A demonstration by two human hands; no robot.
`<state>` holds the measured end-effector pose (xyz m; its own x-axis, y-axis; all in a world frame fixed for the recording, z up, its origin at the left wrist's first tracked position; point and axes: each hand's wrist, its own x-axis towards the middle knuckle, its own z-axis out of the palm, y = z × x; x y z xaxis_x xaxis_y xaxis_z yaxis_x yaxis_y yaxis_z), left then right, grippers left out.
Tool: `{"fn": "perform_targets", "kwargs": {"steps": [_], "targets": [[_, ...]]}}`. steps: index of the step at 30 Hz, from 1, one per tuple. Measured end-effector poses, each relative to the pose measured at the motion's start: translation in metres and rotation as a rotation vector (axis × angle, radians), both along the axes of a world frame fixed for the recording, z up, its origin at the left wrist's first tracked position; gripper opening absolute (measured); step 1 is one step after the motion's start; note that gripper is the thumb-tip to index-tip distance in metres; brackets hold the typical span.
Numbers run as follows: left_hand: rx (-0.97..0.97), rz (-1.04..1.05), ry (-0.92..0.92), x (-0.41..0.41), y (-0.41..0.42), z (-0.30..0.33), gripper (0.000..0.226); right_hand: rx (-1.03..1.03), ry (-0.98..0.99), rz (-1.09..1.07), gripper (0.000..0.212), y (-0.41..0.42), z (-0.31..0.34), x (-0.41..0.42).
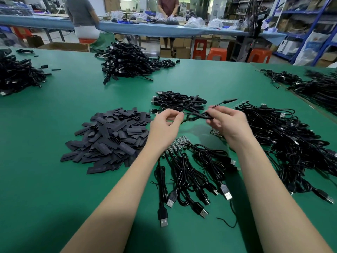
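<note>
cable (196, 116) held over tabletop (54, 179) middle: pinched by left hand (164, 125), gripped by right hand (228, 123) | small sleeved pile (178, 102) laid behind, judged done | big cable heap (284, 132) toward right edge judged pending

the left forearm (118, 189) and the right forearm (264, 189) are bare along all that shows, slim and smooth, each widening toward the lower edge of the view. the left hand (164, 125) and the right hand (229, 123) are bare as well, with slender fingers (218, 108); motion blur hides the nails
</note>
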<state>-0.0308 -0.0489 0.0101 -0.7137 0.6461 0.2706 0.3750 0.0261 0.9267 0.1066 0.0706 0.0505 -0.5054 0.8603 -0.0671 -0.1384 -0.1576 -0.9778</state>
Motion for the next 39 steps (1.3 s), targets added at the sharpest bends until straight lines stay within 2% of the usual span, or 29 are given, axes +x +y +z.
{"fn": "perform_targets", "kwargs": {"steps": [3,6,8,10,12,14,16,17,20,23,25,27,29,32,34,39], "targets": [[-0.118,-0.036,-0.019,0.007,0.005,-0.006,0.018,-0.047,0.092,-0.115,0.007,0.006,0.006,-0.006],[-0.162,-0.022,-0.043,0.010,0.006,-0.012,0.025,-0.052,0.142,-0.136,0.011,0.015,0.020,-0.032],[-0.216,-0.043,0.019,0.009,0.008,-0.014,0.024,-0.059,0.161,-0.121,0.013,0.023,0.029,-0.059],[-0.250,-0.063,0.082,0.008,0.008,-0.015,0.019,-0.036,0.066,-0.116,0.018,0.031,0.031,-0.088],[-0.238,-0.077,0.086,0.009,0.007,-0.016,0.014,0.013,-0.187,-0.091,0.025,0.035,0.024,-0.110],[-0.218,-0.083,0.067,0.008,0.007,-0.017,0.013,0.208,-0.554,-0.079,0.028,0.037,0.014,-0.117],[-0.210,-0.082,0.067,0.006,0.008,-0.018,0.013,0.422,-0.733,-0.113,0.018,0.035,0.004,-0.117],[-0.208,-0.083,0.070,0.006,0.009,-0.019,0.012,0.485,-0.747,-0.115,0.017,0.034,-0.003,-0.117],[-0.219,-0.090,0.101,0.006,0.010,-0.019,0.012,0.602,-0.735,-0.145,0.036,0.027,-0.022,-0.115],[-0.224,-0.097,0.120,0.007,0.010,-0.019,0.014,0.687,-0.685,-0.164,0.020,0.021,-0.035,-0.116],[-0.231,-0.104,0.116,0.007,0.009,-0.018,0.014,0.695,-0.691,-0.078,0.007,0.020,-0.037,-0.117],[-0.236,-0.105,0.112,0.006,0.009,-0.018,0.019,0.701,-0.749,0.043,0.013,0.020,-0.037,-0.120],[-0.233,-0.106,0.112,0.006,0.009,-0.018,0.023,0.739,-0.808,0.110,0.010,0.022,-0.035,-0.123],[-0.233,-0.118,0.109,0.006,0.009,-0.018,0.016,0.808,-0.852,0.182,0.009,0.028,-0.030,-0.133],[-0.231,-0.124,0.108,0.006,0.009,-0.019,0.012,0.844,-0.902,0.231,0.020,0.034,-0.029,-0.140],[-0.226,-0.123,0.104,0.005,0.010,-0.019,0.010,0.874,-1.096,0.430,0.074,0.040,-0.020,-0.158]]}}
